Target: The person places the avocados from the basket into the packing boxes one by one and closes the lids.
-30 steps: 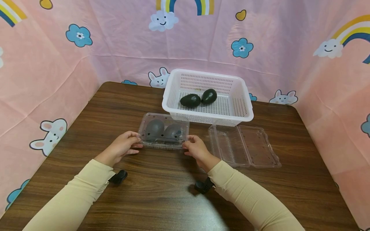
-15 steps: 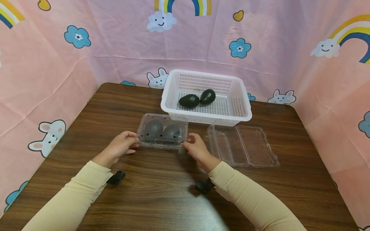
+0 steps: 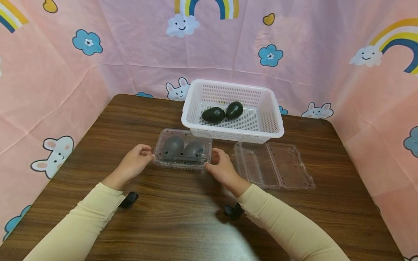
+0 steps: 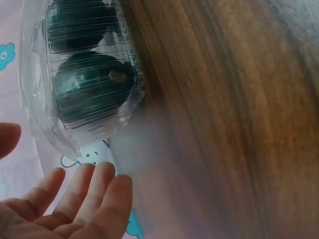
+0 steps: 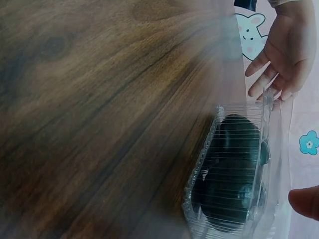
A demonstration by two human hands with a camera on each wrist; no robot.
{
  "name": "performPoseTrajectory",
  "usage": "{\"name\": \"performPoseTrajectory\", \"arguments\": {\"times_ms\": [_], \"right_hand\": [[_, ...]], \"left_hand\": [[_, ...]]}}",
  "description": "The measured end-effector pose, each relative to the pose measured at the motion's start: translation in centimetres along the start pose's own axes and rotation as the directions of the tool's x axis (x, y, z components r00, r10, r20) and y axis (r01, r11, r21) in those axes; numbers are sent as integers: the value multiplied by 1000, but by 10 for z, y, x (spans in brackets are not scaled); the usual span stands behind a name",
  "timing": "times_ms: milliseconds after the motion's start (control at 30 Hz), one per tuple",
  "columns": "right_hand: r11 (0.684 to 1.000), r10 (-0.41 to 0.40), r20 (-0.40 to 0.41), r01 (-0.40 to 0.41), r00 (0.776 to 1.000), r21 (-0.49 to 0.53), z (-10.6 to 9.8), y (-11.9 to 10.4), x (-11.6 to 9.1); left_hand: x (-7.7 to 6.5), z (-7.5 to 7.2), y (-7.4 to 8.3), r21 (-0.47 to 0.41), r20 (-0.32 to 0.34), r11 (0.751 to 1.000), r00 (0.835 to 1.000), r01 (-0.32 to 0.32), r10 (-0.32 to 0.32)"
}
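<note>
A lidded clear plastic clamshell box [image 3: 181, 166] with two dark green avocados [image 3: 173, 146] inside sits on the table in front of the basket. My left hand [image 3: 130, 165] is at its left end; in the left wrist view a small gap shows between the loosely bent fingers [image 4: 82, 191] and the box's corner. At the right end is my right hand [image 3: 225, 170], its thumb tip by the front corner and its fingers along the side. The right wrist view shows only that thumb [image 5: 305, 203], apart from the lid.
A white perforated basket [image 3: 233, 130] holding two more avocados [image 3: 213, 115] stands behind the box. To the right of my right hand lies a second clear clamshell [image 3: 292, 166], unfolded. Patterned pink cloth [image 3: 222, 47] closes off the back and sides of the brown table [image 3: 169, 217].
My left hand has drawn slightly left, off the box's end. The right hand's fingers have loosened a little at the other end. The box stays in place.
</note>
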State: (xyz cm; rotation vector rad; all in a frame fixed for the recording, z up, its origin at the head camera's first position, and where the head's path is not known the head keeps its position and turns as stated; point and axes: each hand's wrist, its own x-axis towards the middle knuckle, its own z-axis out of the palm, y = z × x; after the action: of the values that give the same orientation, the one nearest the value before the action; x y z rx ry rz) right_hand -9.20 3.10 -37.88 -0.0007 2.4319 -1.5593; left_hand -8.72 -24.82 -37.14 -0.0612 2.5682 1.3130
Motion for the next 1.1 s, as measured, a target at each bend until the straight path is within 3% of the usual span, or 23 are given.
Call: {"name": "performPoseTrajectory", "arguments": {"times_ms": [200, 467, 800, 1100], "right_hand": [[997, -57, 11, 58, 998, -46, -2, -1, -3], [982, -142, 48, 147, 989, -119, -8, -4, -9], [965, -226, 100, 237, 969, -113, -19, -19, -23], [962, -258, 71, 263, 964, -76, -37, -31, -35]], "left_hand": [[-1, 0, 6, 79, -22, 994, 997, -70, 71], [-2, -1, 17, 148, -37, 983, 993, -110, 116], [-9, -7, 36, 186, -94, 974, 984, -132, 151], [-11, -1, 57, 182, -85, 969, 979, -166, 183]]}}
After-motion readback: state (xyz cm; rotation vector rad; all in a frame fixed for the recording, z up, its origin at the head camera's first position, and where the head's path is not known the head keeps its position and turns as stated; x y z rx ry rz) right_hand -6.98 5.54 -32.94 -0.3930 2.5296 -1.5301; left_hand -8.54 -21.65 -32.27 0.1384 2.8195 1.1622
